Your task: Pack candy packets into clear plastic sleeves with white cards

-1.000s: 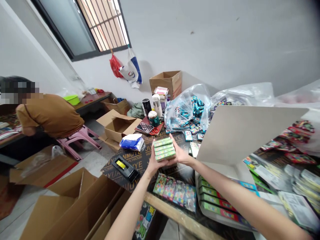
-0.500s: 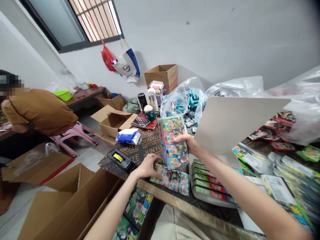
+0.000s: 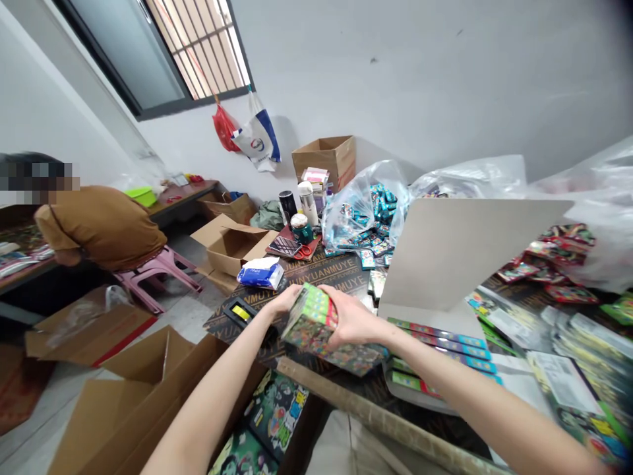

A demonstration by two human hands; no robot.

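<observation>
— Tilting a block of printed card packs [image 3: 310, 321] between both hands, just above the film-faced plywood board [image 3: 316, 277]; any risk from here?

— Plenty; nothing but pressure holding it together, with the fingers of the left hand [image 3: 285, 300] clenched against its near end and the right hand [image 3: 351, 316] grasping the far side and top, fingers wrapped over; no band or tape visible on the packs, so a slackened squeeze or too steep a tilt could let them fan out and slide

— Landing where?

— Possibly on the black tape dispenser [image 3: 242, 315] just beside the left hand, or over the wooden table edge [image 3: 366, 412] towards the floor; also a chance of an elbow or a stray pack catching the open carton [image 3: 459, 257] on the right

— And compared with half a second earlier?

— Block then upright, in the right hand alone, with the left hand low beside it; now swung over almost onto its side, both hands on it, and closer to the left-hand end of the board
</observation>
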